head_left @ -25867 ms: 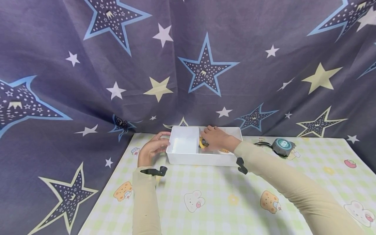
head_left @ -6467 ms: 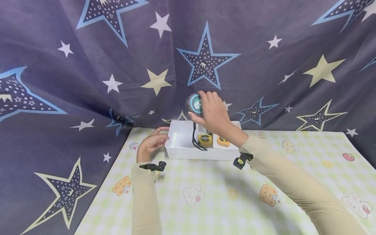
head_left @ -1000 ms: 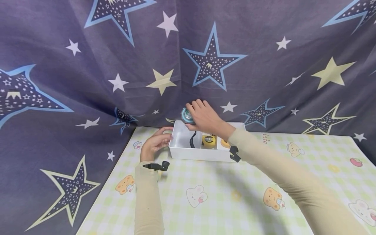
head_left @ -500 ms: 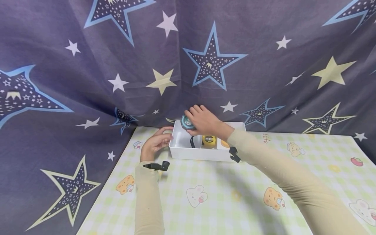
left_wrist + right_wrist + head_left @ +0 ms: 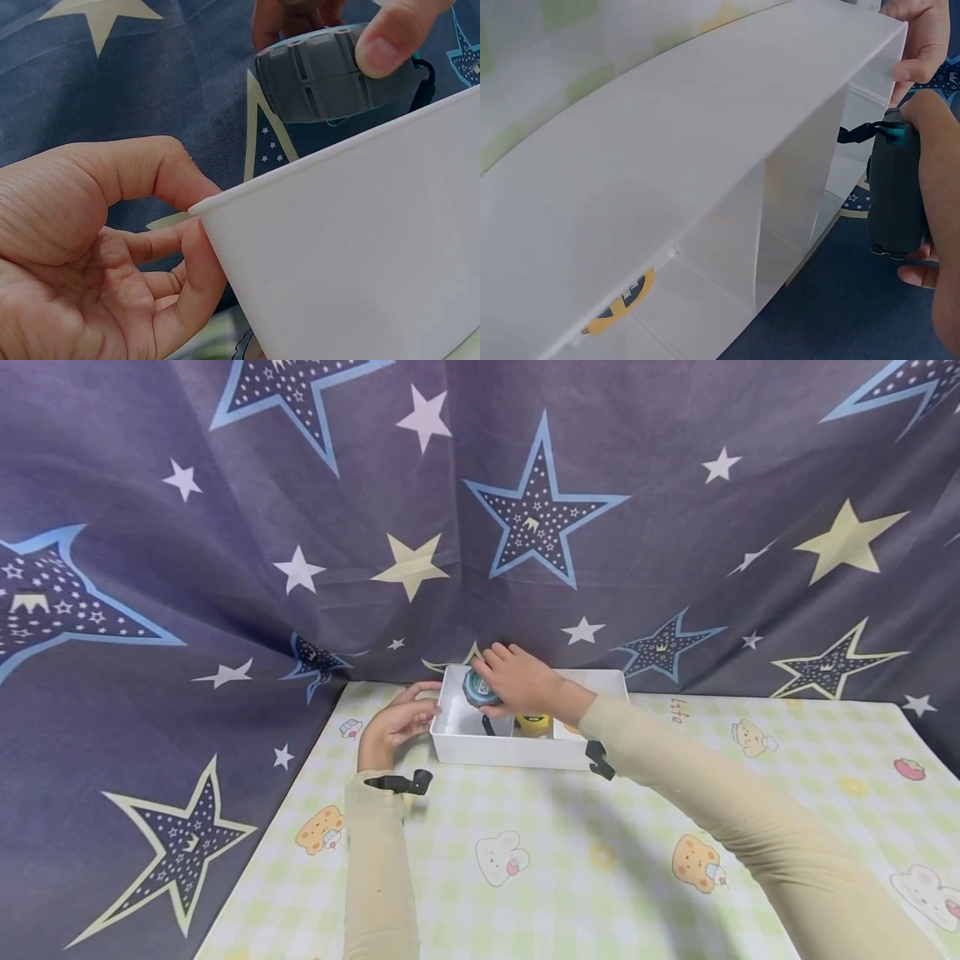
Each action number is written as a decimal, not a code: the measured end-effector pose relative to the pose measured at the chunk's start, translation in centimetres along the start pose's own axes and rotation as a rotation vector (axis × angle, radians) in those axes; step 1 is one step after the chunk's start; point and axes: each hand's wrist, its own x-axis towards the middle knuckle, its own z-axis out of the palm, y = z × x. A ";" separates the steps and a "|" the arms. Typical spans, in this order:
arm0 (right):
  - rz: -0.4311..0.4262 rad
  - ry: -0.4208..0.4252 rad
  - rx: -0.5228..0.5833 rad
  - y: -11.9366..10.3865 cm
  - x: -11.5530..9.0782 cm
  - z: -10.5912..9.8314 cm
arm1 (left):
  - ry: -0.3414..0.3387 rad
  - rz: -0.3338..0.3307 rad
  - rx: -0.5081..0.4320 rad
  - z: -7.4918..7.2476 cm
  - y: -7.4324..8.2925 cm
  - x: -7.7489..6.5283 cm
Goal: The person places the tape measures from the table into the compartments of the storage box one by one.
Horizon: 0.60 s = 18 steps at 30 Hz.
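Note:
My right hand (image 5: 521, 681) grips a grey and teal tape measure (image 5: 478, 688) over the left compartment of a white divided box (image 5: 510, 752). Its black wrist strap (image 5: 487, 725) hangs into that compartment. In the left wrist view the tape measure (image 5: 322, 79) appears tilted above the rim, with thumb and fingers on opposite sides. At the box's left end, my left hand (image 5: 397, 727) holds the corner, thumb at the rim and curled fingers against the outer wall. A yellow tape measure (image 5: 533, 723) lies in the middle compartment, partly hidden by my right hand.
An orange-yellow tape measure (image 5: 622, 304) sits in the right compartment, mostly hidden. The box stands at the back of a table with a green checked cloth (image 5: 555, 860). Right behind it hangs a dark star-patterned curtain (image 5: 337, 510).
Since 25.9 seconds ago, the grey tape measure has left the table's right side. Over the last second, my right hand has lowered it towards the left compartment. My left hand stays put.

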 end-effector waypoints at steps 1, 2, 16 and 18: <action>-0.003 -0.004 -0.003 0.0 0.0 0.1 | 0.002 -0.005 -0.004 0.0 0.0 0.0; -0.005 -0.004 -0.002 -0.1 -0.1 0.1 | 0.003 -0.008 -0.005 0.0 0.1 0.0; 0.006 -0.127 0.041 -0.4 -0.4 0.4 | 0.014 -0.017 -0.002 0.4 0.7 -0.6; 0.011 -0.149 0.047 -0.4 -0.4 0.5 | 0.024 -0.017 -0.008 0.2 0.4 -0.3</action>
